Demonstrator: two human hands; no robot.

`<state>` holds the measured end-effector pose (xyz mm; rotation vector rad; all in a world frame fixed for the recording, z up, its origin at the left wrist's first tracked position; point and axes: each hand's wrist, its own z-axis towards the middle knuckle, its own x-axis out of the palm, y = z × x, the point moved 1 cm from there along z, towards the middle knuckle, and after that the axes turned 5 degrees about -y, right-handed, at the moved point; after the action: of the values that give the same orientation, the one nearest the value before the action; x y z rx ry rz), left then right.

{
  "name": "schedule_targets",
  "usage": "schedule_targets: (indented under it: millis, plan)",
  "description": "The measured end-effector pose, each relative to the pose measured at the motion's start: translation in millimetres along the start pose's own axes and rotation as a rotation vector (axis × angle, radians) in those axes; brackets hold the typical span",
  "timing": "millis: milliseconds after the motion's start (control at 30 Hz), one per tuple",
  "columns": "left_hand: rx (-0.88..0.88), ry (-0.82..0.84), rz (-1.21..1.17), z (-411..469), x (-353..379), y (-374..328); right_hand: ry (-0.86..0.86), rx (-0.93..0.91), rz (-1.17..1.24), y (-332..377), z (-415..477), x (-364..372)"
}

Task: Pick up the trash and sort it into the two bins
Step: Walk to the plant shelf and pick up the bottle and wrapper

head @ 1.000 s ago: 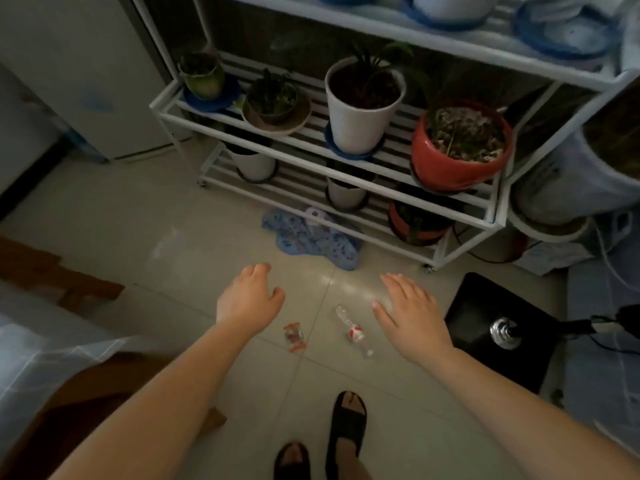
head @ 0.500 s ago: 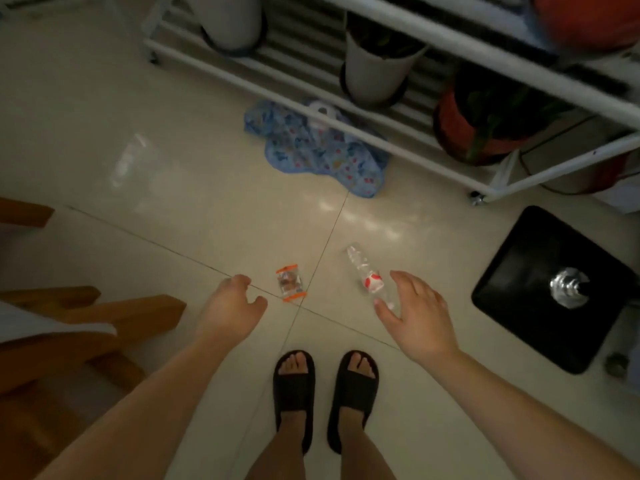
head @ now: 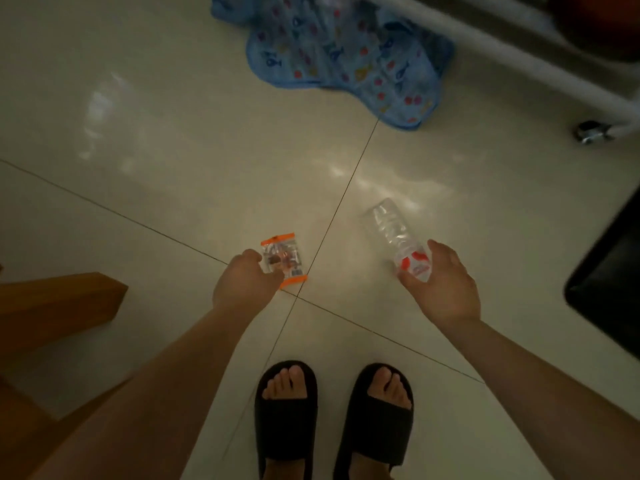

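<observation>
A small clear snack wrapper point(head: 285, 259) with orange ends lies on the pale tiled floor. My left hand point(head: 242, 285) is at its near left edge, fingers curled onto it. A crushed clear plastic bottle point(head: 398, 237) with a red and white label lies to the right. My right hand point(head: 443, 285) wraps its thumb and fingers around the bottle's labelled end. Both items still rest on the floor. No bin is in view.
A blue patterned cloth point(head: 349, 57) lies on the floor ahead, by the white rack's rail and caster point(head: 592, 131). A black stand base point(head: 609, 278) is at the right edge, a wooden piece point(head: 59, 306) at the left. My feet in black slippers point(head: 332, 420) stand below.
I have bent down closer to the floor. Both hands moved forward: the left reached the wrapper, the right closed around the bottle's labelled end.
</observation>
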<state>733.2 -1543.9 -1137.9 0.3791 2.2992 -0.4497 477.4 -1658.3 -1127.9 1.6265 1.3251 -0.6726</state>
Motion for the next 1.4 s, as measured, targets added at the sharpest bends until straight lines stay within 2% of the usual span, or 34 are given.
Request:
schedule_targets:
  millis: [100,333,633,867,1100,1200,1400]
  plan:
    - [-0.033,0.001,0.031,18.8,24.1,2.0,-0.022,0.053,0.008,-12.1,13.0,26.0]
    - [-0.107,-0.033,-0.027,46.2,54.5,8.5,-0.095,0.026,0.068,-21.4,27.7,57.0]
    - [-0.047,-0.032,0.046,32.8,25.0,-7.3,-0.098,-0.045,0.098,0.9,14.0,19.8]
    - [-0.095,-0.042,-0.078,25.7,30.5,-3.6,-0.068,-0.151,0.085,15.0,6.9,6.3]
    - [-0.118,-0.193,-0.086,44.1,66.7,4.5,-0.074,-0.135,0.102,3.5,25.7,39.0]
    - [-0.124,-0.202,-0.096,50.2,74.9,11.3,-0.06,-0.132,0.105,-0.8,29.3,48.0]
    - [-0.013,-0.231,-0.293,15.8,31.4,8.4,-0.038,-0.099,0.134,4.4,10.9,23.6]
